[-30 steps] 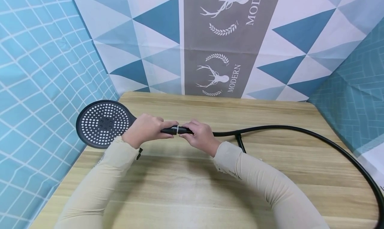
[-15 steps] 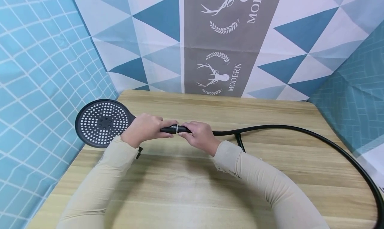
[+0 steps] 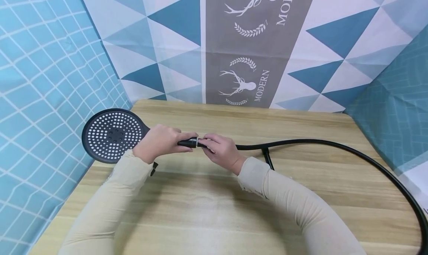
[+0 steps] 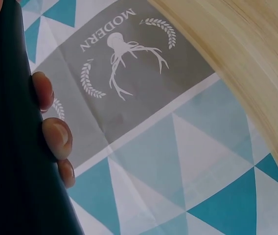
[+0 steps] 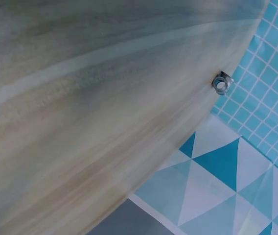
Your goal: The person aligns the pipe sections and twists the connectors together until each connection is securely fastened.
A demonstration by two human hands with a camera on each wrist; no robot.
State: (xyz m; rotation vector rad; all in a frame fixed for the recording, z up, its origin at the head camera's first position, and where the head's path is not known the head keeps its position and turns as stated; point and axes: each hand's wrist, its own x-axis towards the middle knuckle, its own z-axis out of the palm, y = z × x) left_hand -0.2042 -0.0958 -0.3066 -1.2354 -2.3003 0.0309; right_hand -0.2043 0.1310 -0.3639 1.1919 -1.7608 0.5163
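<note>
Blue grid wall (image 3: 43, 80) at left, triangle-patterned wall (image 3: 174, 36) at back with a grey band (image 3: 247, 47) bearing stags, wreaths and "MODERN", and teal wall (image 3: 401, 99) at right enclose a pale wood-grain table (image 3: 200, 218). The shower head (image 3: 115, 136) is held toward the table's left side, its perforated face toward the head camera; its handle (image 3: 187, 143) extends rightward to the hose (image 3: 321, 141), which arcs to the right edge of the view. The left hand (image 3: 160, 143) grasps the handle, its fingertips (image 4: 58, 137) wrapped round the dark shaft in the left wrist view; the right hand (image 3: 222, 151) pinches the hose end between thumb and fingers. Progress, as judged here: handle and hose end lie in line and meet at a pale ring (image 3: 197, 142), so the work appears to centre on this joint; whether it is tight, or is being made or undone, cannot be told. Any turning or seating of the joint would be what is left. A black rod (image 3: 268, 159) below the hose and a small black part (image 3: 154, 169) beside the left cuff (image 3: 132, 169) are in neither hand. The right wrist view shows a ring-shaped metal fitting (image 5: 220, 84) near the table's edge, against the grid wall; its role is unclear.
</note>
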